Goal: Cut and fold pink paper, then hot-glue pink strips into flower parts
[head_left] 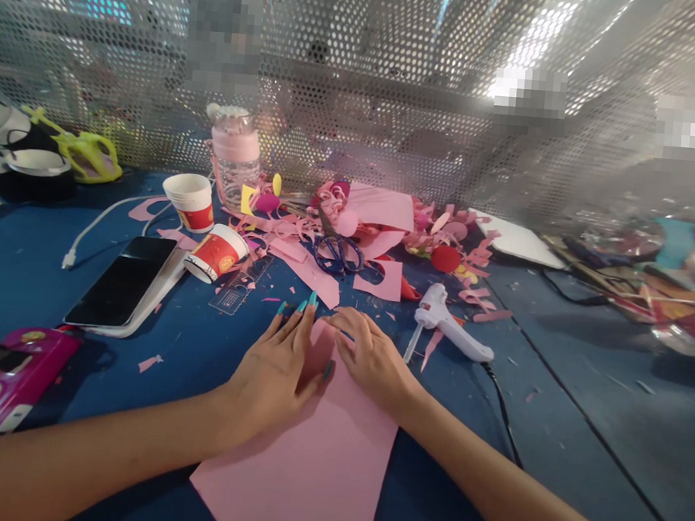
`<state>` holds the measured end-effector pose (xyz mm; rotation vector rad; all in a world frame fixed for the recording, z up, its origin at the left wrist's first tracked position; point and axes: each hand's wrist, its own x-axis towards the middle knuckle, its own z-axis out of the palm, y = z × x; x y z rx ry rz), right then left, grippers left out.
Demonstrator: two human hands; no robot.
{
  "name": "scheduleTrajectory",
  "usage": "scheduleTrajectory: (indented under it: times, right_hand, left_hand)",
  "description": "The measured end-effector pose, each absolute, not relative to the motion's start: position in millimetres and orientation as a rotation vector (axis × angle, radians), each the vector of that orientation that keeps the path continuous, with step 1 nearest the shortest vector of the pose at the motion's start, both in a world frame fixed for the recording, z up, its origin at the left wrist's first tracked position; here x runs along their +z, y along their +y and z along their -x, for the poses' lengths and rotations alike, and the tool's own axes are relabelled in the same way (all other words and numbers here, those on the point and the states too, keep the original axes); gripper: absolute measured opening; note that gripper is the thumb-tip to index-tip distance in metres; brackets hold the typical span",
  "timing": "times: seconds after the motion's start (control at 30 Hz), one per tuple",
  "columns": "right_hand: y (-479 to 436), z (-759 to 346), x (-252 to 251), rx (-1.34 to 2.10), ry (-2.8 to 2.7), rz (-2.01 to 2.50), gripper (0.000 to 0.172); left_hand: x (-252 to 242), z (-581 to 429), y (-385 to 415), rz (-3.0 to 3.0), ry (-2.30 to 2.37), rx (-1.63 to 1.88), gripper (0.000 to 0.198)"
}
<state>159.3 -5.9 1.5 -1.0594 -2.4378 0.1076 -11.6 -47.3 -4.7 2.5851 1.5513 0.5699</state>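
A large sheet of pink paper lies on the blue table in front of me, its far end between my hands. My left hand rests on its left side with fingers stretched out, long teal nails pointing away, and the thumb across the paper. My right hand is at the far right edge, its fingers bent over the paper and a small gap between thumb and forefinger. The far end seems curled or folded, partly hidden by the fingers. A white glue gun lies right of my right hand.
Pink paper scraps and blue-handled scissors lie beyond my hands. Leftward are a phone, a clear ruler, an upright paper cup, a tipped cup and a magenta case. A bottle stands by the perforated metal screen.
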Motion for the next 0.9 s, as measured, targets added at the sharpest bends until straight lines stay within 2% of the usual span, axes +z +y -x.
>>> scheduleTrajectory:
  times: [0.9]
  right_hand:
    - [-9.0,-162.5,3.1,-0.010,-2.496,1.013,0.019]
  left_hand:
    - [0.1,10.2,-46.1,-2.427,1.553,0.527,0.066]
